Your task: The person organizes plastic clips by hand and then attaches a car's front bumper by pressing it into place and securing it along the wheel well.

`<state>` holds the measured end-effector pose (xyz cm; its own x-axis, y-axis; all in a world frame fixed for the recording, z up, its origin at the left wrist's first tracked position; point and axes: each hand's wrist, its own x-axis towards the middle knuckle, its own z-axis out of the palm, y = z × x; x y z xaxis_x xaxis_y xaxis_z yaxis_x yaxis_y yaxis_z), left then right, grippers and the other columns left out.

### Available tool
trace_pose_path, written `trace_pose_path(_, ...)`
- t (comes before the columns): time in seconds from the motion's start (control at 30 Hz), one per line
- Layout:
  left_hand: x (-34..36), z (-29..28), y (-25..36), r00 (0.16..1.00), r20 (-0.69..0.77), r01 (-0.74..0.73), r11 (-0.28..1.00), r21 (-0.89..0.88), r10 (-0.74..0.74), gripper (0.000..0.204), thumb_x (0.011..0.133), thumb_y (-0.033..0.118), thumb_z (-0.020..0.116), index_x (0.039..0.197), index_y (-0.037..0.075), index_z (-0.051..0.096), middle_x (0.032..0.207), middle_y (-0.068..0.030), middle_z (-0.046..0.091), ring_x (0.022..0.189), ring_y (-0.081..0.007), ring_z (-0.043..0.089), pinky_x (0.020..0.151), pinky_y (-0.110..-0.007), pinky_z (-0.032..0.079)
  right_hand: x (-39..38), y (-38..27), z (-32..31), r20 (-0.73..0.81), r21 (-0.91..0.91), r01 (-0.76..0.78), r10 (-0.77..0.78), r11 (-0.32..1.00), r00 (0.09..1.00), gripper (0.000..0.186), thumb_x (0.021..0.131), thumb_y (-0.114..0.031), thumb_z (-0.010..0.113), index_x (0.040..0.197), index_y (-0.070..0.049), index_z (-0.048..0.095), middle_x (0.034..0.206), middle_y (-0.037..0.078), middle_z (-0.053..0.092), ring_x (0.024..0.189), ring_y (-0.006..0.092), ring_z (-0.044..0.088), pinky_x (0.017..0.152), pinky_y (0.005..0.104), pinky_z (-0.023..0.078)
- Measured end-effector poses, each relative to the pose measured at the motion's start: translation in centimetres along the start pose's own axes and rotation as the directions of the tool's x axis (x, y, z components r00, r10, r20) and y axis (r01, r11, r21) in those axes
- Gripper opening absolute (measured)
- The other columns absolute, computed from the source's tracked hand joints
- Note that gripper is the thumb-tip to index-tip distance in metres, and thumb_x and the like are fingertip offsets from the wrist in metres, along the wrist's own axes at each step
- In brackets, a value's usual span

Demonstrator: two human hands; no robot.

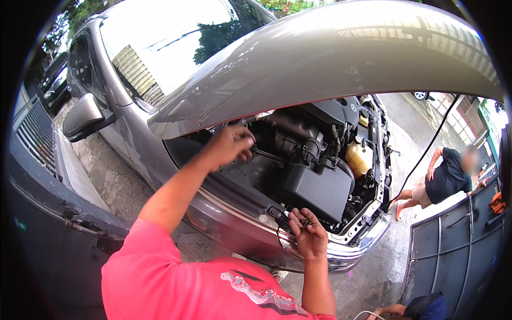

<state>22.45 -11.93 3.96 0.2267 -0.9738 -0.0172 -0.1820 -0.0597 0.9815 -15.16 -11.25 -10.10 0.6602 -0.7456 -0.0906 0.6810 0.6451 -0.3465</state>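
Observation:
My left hand (233, 145) is over the near side of the engine bay, just below the raised hood (341, 58). Its fingers are curled in and slightly blurred, and whatever they may hold is hidden. My right hand (309, 234) is palm up above the front corner of the car, beside the headlight (288, 240). Its fingers bend together around something small and dark that I cannot make out. Between the hands lies the black air filter box (314, 189), with an air intake hose (311, 151) behind it.
A yellowed coolant tank (359, 156) sits farther right, near the engine cover (333, 111). A thin dark rod (429, 141) rises to the hood. One person (450, 173) stands by a metal gate (458, 240); another (424, 308) is low at the bottom right. A dark metal gate (58, 224) is at left.

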Motion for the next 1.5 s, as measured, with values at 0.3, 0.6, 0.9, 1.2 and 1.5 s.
trace_pose_path(0.3, -6.8, 8.6, -2.3, 0.851, 0.461, 0.502, 0.646, -0.576, -0.25, 0.024, 0.11, 0.019, 0.055, 0.125, 0.003, 0.065, 0.103, -0.0093, 0.074, 0.093, -0.0264, 0.076, 0.08, -0.035, 0.062, 0.6, 0.3, 4.1, 0.008, 0.11, -0.013, 0.012, 0.994, 1.0, 0.074, 0.099, -0.036, 0.063, 0.152, 0.011, 0.042, 0.161, 0.034, 0.04, 0.155, 0.049, 0.033, 0.129, 0.0565, 0.03)
trace_pose_path(0.6, -8.6, 12.0, -0.2, 0.797, 0.561, 0.55, 0.649, -0.525, -0.222, 0.032, 0.105, 0.012, 0.056, 0.134, -0.004, 0.059, 0.116, -0.0165, 0.075, 0.108, -0.0291, 0.076, 0.093, -0.035, 0.063, -0.8, -1.4, 7.1, 0.056, 0.223, 0.037, -0.051, 0.974, 0.997, 0.089, 0.106, -0.057, 0.051, 0.159, 0.012, 0.028, 0.164, 0.035, 0.034, 0.154, 0.0472, 0.036, 0.129, 0.0569, 0.03)
trace_pose_path(0.9, -8.9, 16.6, 1.4, 0.848, 0.502, 0.417, 0.796, -0.438, -0.168, 0.037, 0.105, 0.011, 0.065, 0.139, -0.001, 0.057, 0.122, -0.0157, 0.073, 0.109, -0.0234, 0.076, 0.086, -0.03, 0.065, -2.6, -4.5, 7.5, -0.003, 0.206, 0.014, -0.014, 0.978, 1.0, 0.085, 0.107, -0.055, 0.051, 0.156, 0.013, 0.033, 0.16, 0.035, 0.039, 0.148, 0.0441, 0.044, 0.126, 0.054, 0.036)
trace_pose_path(1.2, -8.1, 20.5, 2.4, 0.909, 0.406, 0.188, 0.959, -0.213, -0.088, 0.038, 0.101, 0.004, 0.069, 0.138, -0.002, 0.063, 0.116, -0.0099, 0.076, 0.098, -0.0147, 0.075, 0.078, -0.025, 0.061, -3.8, -8.0, 6.4, 0.048, 0.195, -0.017, 0.008, 0.981, 0.999, 0.096, 0.104, -0.058, 0.057, 0.159, 0.013, 0.022, 0.155, 0.032, 0.043, 0.142, 0.042, 0.049, 0.125, 0.0544, 0.038)
trace_pose_path(1.5, -7.6, 25.1, 3.8, 0.914, 0.352, -0.309, 0.912, 0.271, 0.205, 0.032, 0.094, 0.0, 0.073, 0.126, 0.002, 0.074, 0.103, -0.0043, 0.079, 0.074, -0.0054, 0.064, 0.068, -0.026, 0.054, -4.6, -10.0, 4.5, 0.057, 0.177, -0.068, 0.059, 0.982, 0.997, 0.09, 0.103, -0.059, 0.058, 0.156, 0.01, 0.034, 0.136, 0.02, 0.056, 0.122, 0.0307, 0.057, 0.117, 0.045, 0.044)
